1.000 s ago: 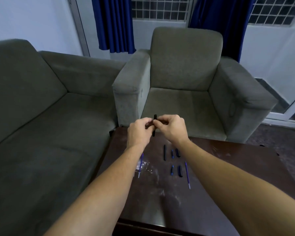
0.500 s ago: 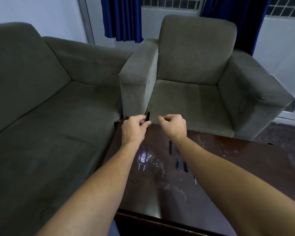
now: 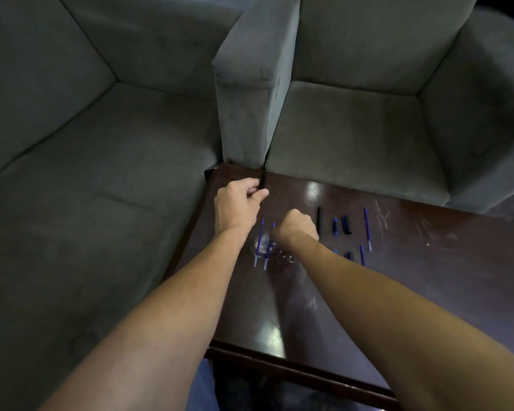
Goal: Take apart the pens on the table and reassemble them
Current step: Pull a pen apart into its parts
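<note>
My left hand [image 3: 238, 206] grips a black pen barrel [image 3: 263, 180] that sticks up from its fingers, over the far left corner of the dark wooden table [image 3: 428, 277]. My right hand [image 3: 297, 229] is curled into a fist low over the table, apart from the left; anything inside it is hidden. Two blue refills [image 3: 261, 241] lie side by side between my wrists. To the right lie a black barrel [image 3: 319, 218], a short blue piece [image 3: 335, 226], a black cap [image 3: 346, 225] and two more blue refills [image 3: 367, 229].
A grey sofa [image 3: 72, 173] runs along the table's left side, and a grey armchair [image 3: 353, 129] stands behind it, its armrest [image 3: 247, 84] just beyond my left hand. The table's right half shows scratches and glare.
My hands have separated: the right came off the black barrel and dropped down and right toward the table, while the left kept the barrel. The camera tilted down.
</note>
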